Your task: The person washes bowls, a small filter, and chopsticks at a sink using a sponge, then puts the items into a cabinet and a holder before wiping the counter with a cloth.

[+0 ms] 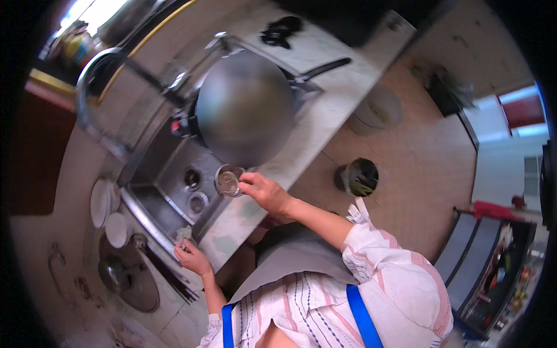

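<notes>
My right hand (263, 191) grips the rim of a small round metal cup or strainer (227, 182) above the near edge of a stainless steel sink (150, 217). Its inside looks brownish, and blur hides the details. At the sink's left front corner, my left hand (193, 257) pinches a pale, crumpled scrubbing cloth or pad (185, 234). Down in the basin lie a dark drain opening (192, 178) and a round metal drain strainer or lid (198, 202). A large round blurred patch covers whatever is at the sink's far end.
A curved faucet (82, 91) arches over the sink's back. Beyond the blurred patch, a black pan handle (326, 69) reaches over the counter (343, 52). White bowls (118, 229) and a glass pot lid (128, 278) lie left. On the floor are a bin (363, 177) and a pale bucket (376, 111).
</notes>
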Demonstrator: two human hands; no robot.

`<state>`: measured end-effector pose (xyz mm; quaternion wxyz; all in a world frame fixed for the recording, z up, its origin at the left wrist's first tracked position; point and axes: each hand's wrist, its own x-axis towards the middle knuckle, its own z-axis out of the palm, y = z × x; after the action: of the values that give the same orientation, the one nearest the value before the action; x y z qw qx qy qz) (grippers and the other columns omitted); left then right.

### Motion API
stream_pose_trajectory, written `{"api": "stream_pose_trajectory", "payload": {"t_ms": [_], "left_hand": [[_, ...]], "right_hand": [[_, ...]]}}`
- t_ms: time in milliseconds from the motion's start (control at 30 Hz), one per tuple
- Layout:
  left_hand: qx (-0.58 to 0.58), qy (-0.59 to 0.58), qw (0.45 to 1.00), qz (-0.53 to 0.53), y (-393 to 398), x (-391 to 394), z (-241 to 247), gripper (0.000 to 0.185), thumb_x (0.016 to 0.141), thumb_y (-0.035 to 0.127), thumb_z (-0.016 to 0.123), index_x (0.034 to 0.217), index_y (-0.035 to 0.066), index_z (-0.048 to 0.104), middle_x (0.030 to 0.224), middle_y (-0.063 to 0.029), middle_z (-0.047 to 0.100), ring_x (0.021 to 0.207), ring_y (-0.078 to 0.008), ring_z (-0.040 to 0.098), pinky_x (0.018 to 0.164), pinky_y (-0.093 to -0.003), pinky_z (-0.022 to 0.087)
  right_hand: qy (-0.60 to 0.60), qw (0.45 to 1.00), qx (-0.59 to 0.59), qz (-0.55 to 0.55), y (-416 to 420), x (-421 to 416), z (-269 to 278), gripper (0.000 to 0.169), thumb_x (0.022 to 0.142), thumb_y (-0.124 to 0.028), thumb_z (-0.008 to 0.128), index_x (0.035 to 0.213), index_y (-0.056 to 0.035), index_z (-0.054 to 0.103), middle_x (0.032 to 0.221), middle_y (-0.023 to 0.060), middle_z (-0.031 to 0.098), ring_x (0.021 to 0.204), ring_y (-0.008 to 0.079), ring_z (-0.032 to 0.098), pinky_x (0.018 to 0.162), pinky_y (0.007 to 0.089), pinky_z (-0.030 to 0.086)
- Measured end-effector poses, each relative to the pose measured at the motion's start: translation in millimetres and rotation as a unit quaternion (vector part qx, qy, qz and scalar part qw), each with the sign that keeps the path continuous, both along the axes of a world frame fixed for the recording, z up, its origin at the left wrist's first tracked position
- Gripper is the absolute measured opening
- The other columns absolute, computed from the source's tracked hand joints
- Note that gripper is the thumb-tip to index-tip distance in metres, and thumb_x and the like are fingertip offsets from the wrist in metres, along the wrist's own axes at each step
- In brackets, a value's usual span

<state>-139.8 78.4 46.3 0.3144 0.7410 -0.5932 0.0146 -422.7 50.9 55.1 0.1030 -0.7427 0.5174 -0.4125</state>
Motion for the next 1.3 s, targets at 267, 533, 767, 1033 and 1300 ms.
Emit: {"api": "stream_pose_trajectory", "payload": {"t_ms": [267, 533, 767, 1033, 1300], "left_hand": [[-0.019, -0.015, 0.999, -0.021, -9.1, -151.4, -38.3, 0.031, 0.085, 0.025, 0.048, 0.091, -0.005, 0.052, 0.090, -0.0199, 0.054, 0.083, -0.0344, 0.050, 0.074, -0.0396, 0.038], [-0.083, -0.158, 0.983, 0.042, -15.5, -157.3, -87.2, 0.037, 0.085, 0.032, 0.046, 0.095, -0.002, 0.053, 0.089, -0.0202, 0.057, 0.082, -0.0346, 0.053, 0.071, -0.0385, 0.041], [-0.055, -0.222, 0.970, 0.081, -21.2, -136.9, -87.1, 0.043, 0.085, 0.041, 0.042, 0.101, 0.002, 0.054, 0.095, -0.0167, 0.058, 0.086, -0.0329, 0.054, 0.072, -0.0379, 0.041], [-0.056, -0.267, 0.957, 0.093, -27.6, -121.9, -86.4, 0.048, 0.085, 0.044, 0.041, 0.103, 0.001, 0.054, 0.099, -0.0173, 0.057, 0.090, -0.0324, 0.054, 0.076, -0.0377, 0.041], [-0.090, -0.211, 0.973, 0.010, -19.2, -141.3, -87.8, 0.038, 0.086, 0.035, 0.043, 0.101, 0.002, 0.054, 0.094, -0.0158, 0.059, 0.085, -0.0313, 0.055, 0.073, -0.0365, 0.042]], "right_hand": [[-0.180, 0.921, 0.119, -0.323, 176.9, -245.0, -121.6, 0.016, 0.075, -0.002, 0.055, 0.091, -0.0006, 0.051, 0.096, 0.0100, 0.038, 0.082, 0.0238, 0.048, 0.068, 0.0310, 0.043], [-0.656, 0.666, 0.170, -0.311, 257.1, -372.3, -295.2, 0.018, 0.089, -0.018, 0.041, 0.091, -0.0004, 0.047, 0.086, 0.0046, 0.044, 0.079, 0.0139, 0.052, 0.075, 0.0338, 0.049], [-0.907, 0.361, -0.060, -0.208, 297.0, -339.0, -442.0, 0.020, 0.086, -0.025, 0.046, 0.092, -0.0063, 0.049, 0.075, 0.0036, 0.051, 0.070, 0.0170, 0.050, 0.065, 0.0300, 0.045], [-0.966, 0.190, -0.113, -0.131, 311.4, -302.4, -486.8, 0.020, 0.083, -0.030, 0.050, 0.082, -0.0106, 0.047, 0.064, -0.0026, 0.038, 0.060, 0.0115, 0.037, 0.054, 0.0245, 0.033], [-0.932, 0.135, 0.079, -0.327, 311.3, -281.8, -506.3, 0.021, 0.087, -0.030, 0.044, 0.076, -0.0121, 0.043, 0.058, -0.0027, 0.033, 0.052, 0.0106, 0.032, 0.048, 0.0240, 0.030]]}}
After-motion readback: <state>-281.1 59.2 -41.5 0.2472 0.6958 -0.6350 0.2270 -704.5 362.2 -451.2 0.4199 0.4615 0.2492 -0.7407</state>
